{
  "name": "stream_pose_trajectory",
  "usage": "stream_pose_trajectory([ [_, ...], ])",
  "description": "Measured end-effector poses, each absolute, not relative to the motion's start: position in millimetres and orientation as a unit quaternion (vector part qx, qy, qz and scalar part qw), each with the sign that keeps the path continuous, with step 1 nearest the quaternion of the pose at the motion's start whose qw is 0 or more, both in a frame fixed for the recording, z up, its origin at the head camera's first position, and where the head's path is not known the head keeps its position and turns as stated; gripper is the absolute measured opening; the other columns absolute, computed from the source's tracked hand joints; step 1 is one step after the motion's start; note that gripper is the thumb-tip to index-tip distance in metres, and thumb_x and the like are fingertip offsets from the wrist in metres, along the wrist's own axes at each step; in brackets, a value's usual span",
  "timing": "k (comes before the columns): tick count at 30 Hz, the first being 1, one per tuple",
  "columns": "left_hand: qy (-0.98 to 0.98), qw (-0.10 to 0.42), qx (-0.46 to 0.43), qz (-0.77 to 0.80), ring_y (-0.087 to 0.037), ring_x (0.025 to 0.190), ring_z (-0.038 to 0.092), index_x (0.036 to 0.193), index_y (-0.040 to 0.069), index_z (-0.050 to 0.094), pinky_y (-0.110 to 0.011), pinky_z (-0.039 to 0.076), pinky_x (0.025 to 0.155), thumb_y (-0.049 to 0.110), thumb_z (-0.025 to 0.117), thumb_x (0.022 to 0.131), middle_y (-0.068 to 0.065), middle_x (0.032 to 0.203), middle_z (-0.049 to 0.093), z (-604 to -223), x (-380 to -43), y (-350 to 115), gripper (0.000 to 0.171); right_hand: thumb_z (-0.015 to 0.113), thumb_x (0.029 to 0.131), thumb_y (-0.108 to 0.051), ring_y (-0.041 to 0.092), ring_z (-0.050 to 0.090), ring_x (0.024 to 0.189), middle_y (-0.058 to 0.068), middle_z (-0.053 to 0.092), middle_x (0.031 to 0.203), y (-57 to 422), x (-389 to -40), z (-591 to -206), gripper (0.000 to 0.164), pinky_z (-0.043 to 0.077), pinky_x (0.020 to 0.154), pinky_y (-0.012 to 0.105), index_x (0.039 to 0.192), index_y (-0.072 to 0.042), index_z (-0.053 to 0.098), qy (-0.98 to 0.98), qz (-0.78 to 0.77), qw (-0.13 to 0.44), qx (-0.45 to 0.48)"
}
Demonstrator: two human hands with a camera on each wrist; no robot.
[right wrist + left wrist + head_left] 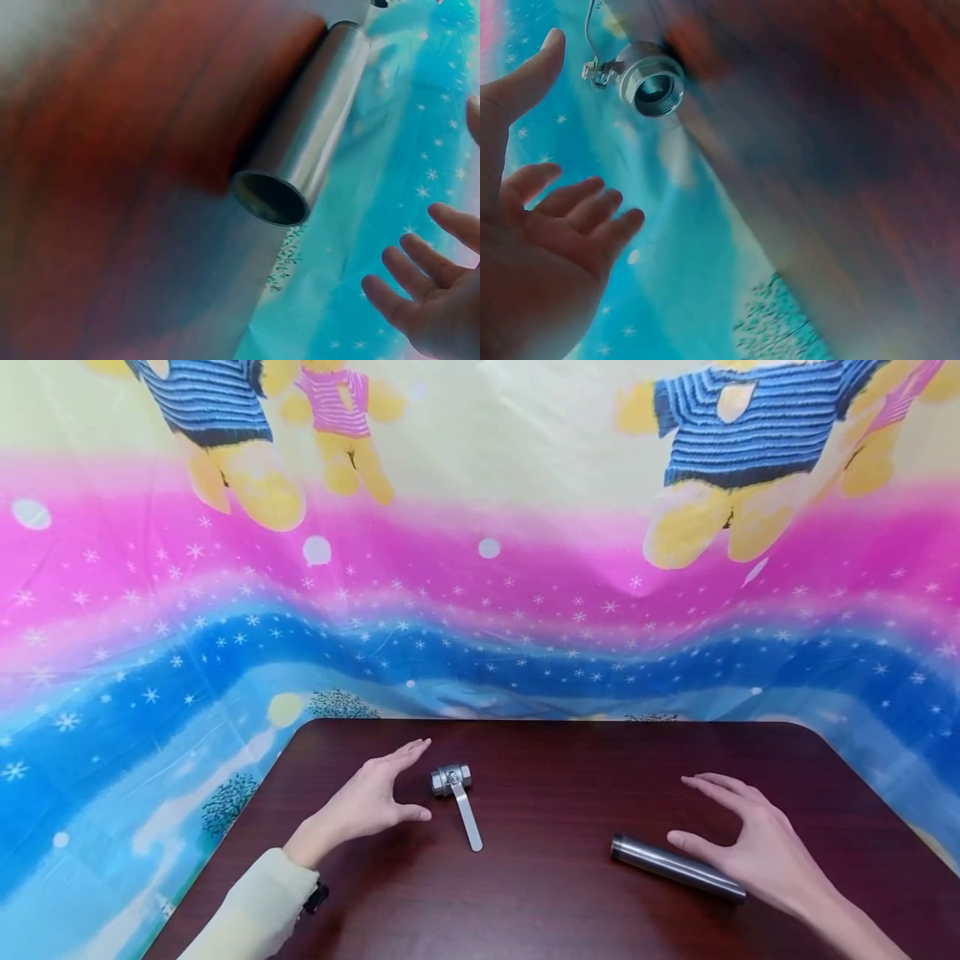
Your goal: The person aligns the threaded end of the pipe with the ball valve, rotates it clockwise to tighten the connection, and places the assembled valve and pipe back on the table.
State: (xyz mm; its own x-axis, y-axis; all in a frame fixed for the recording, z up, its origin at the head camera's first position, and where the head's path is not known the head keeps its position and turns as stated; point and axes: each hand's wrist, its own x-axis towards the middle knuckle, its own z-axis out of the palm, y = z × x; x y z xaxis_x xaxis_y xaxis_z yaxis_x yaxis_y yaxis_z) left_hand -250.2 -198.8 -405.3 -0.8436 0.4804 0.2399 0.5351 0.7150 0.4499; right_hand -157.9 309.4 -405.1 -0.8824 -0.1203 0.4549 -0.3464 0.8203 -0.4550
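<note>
A ball valve (452, 781) with a long flat lever handle lies on the table, its handle pointing toward the front. My left hand (371, 797) hovers just left of it, thumb and fingers spread apart and holding nothing. In the left wrist view the threaded mouth of the valve (651, 84) faces the camera, beyond the thumb. To the right, a grey metal pipe (675, 867) rests slantwise on the table. Over its near end is my right hand (765, 843), fingers apart and nothing in them. The right wrist view shows the hollow end of the pipe (300, 135).
The dark reddish-brown table (540, 827) has rounded far corners. Behind and beside it hangs a printed cloth (480, 610) with bears and snowflakes. A small black object (316, 897) sits at the left sleeve's cuff.
</note>
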Motion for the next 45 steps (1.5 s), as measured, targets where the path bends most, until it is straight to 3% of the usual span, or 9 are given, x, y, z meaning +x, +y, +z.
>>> stream_pose_trajectory([
  [5, -0.892, 0.012, -0.284, -0.350, -0.030, 0.144, 0.049, 0.162, 0.010, 0.043, -0.052, 0.043, 0.114, 0.019, 0.097, 0.076, -0.010, 0.159, 0.049, -415, -263, -203, 0.102, 0.093, 0.080, -0.040, 0.043, 0.049, 0.128, 0.014, 0.061, 0.136, 316, -153, -415, 0.060, 0.043, 0.088, 0.065, 0.131, -0.017, 0.073, -0.938, 0.286, 0.164, 0.111],
  [12, -0.868, -0.049, -0.258, -0.422, -0.034, 0.142, 0.050, 0.156, -0.001, 0.047, -0.051, 0.044, 0.113, 0.011, 0.094, 0.080, -0.019, 0.155, 0.052, -429, -278, -193, 0.091, 0.084, 0.091, -0.039, 0.052, 0.049, 0.132, 0.020, 0.060, 0.143, 336, -145, -427, 0.066, 0.049, 0.087, 0.068, 0.147, -0.011, 0.061, -0.941, 0.327, 0.014, 0.083],
  [16, -0.849, -0.067, -0.233, -0.469, -0.036, 0.140, 0.052, 0.153, -0.005, 0.049, -0.047, 0.045, 0.111, 0.004, 0.091, 0.081, -0.026, 0.153, 0.051, -435, -285, -189, 0.084, 0.081, 0.095, -0.037, 0.046, 0.056, 0.129, 0.019, 0.061, 0.143, 347, -145, -432, 0.069, 0.056, 0.085, 0.049, 0.151, -0.007, 0.055, -0.930, 0.357, -0.046, 0.072],
  [19, -0.835, -0.072, -0.220, -0.500, -0.036, 0.137, 0.054, 0.150, -0.007, 0.052, -0.045, 0.048, 0.109, 0.000, 0.090, 0.081, -0.027, 0.150, 0.053, -439, -289, -186, 0.080, 0.080, 0.096, -0.033, 0.029, 0.065, 0.119, 0.019, 0.063, 0.140, 355, -144, -435, 0.067, 0.056, 0.079, 0.032, 0.150, -0.001, 0.054, -0.914, 0.392, -0.086, 0.064],
  [21, -0.835, -0.067, -0.222, -0.500, -0.037, 0.134, 0.057, 0.147, -0.009, 0.054, -0.044, 0.049, 0.107, -0.001, 0.090, 0.080, -0.028, 0.148, 0.055, -441, -290, -184, 0.076, 0.080, 0.096, -0.028, 0.019, 0.068, 0.111, 0.021, 0.064, 0.137, 359, -143, -439, 0.065, 0.057, 0.076, 0.028, 0.147, 0.004, 0.055, -0.900, 0.418, -0.104, 0.064],
  [25, -0.850, -0.049, -0.227, -0.473, -0.036, 0.127, 0.063, 0.142, -0.010, 0.059, -0.044, 0.053, 0.103, -0.001, 0.091, 0.079, -0.027, 0.142, 0.061, -445, -293, -179, 0.071, 0.082, 0.093, -0.025, 0.008, 0.068, 0.099, 0.018, 0.068, 0.131, 363, -142, -443, 0.061, 0.057, 0.074, 0.027, 0.141, 0.006, 0.059, -0.894, 0.431, -0.107, 0.062],
  [34, -0.884, 0.002, -0.224, -0.411, -0.019, 0.106, 0.072, 0.136, -0.004, 0.068, -0.035, 0.059, 0.086, 0.003, 0.095, 0.075, -0.017, 0.127, 0.072, -449, -297, -167, 0.067, 0.084, 0.091, -0.019, 0.009, 0.066, 0.086, 0.012, 0.072, 0.113, 367, -144, -446, 0.051, 0.055, 0.070, 0.028, 0.132, 0.007, 0.066, -0.895, 0.424, -0.102, 0.089],
  [45, -0.897, 0.015, -0.225, -0.380, -0.014, 0.099, 0.071, 0.133, -0.001, 0.072, -0.036, 0.058, 0.086, 0.004, 0.095, 0.075, -0.013, 0.123, 0.074, -447, -299, -165, 0.062, 0.080, 0.094, -0.013, 0.007, 0.062, 0.081, 0.010, 0.072, 0.109, 364, -144, -446, 0.041, 0.052, 0.067, 0.027, 0.127, 0.007, 0.069, -0.901, 0.411, -0.097, 0.094],
])
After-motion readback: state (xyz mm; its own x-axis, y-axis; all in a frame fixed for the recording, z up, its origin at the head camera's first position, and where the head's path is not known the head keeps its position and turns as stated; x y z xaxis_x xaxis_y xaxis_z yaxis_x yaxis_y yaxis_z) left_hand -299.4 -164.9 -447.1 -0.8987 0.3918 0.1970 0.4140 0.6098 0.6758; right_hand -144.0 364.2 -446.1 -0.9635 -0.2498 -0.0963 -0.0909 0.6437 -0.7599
